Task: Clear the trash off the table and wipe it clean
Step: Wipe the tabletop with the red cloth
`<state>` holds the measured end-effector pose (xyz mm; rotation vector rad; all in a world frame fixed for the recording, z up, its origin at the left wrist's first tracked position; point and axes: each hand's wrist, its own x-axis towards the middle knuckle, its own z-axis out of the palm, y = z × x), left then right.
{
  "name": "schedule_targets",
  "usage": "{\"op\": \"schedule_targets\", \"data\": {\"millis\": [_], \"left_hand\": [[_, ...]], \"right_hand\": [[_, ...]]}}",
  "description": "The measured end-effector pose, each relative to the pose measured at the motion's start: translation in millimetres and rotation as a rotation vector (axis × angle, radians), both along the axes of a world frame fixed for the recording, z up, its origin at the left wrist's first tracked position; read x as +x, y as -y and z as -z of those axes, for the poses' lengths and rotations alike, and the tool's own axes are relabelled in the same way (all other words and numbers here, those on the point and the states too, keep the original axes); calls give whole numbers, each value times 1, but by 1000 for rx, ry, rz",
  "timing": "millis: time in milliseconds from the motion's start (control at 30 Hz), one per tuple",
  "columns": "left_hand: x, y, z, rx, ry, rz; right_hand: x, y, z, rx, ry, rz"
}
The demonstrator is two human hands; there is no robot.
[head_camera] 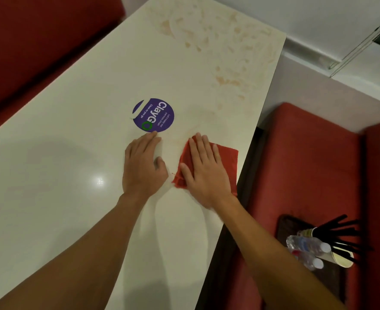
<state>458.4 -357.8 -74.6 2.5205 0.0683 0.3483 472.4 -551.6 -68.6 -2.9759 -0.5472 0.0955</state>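
Below the "ClayGo" sticker, flat right hand presses red cloth; flat left hand touches table.

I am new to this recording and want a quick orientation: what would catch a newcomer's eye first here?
The right hand presses a red cloth flat on the white table near its right edge, with the left hand flat beside it. Just beyond the hands sits a round purple sticker, and orange-brown smears cover the table's far end.
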Motion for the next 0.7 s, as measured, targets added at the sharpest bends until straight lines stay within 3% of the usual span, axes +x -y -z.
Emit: {"op": "schedule_targets", "data": {"millis": [100,233,333,467,633,700], "left_hand": [[1,-3,2,-11,11,-9],[2,-4,2,-17,19,-18],[1,-4,2,-7,13,-42],[0,-6,1,-51,-10,-94],[1,-16,-19,-366,-53,-133],[-4,-25,-31,-462,-73,-203]], "right_hand": [[-5,30,1,-28,-11,92],[37,-4,1,28,13,341],[40,-24,-1,18,20,121],[10,17,-6,36,-26,-225],[32,-1,-3,-13,-1,139],[31,-33,-1,8,17,140]]}}
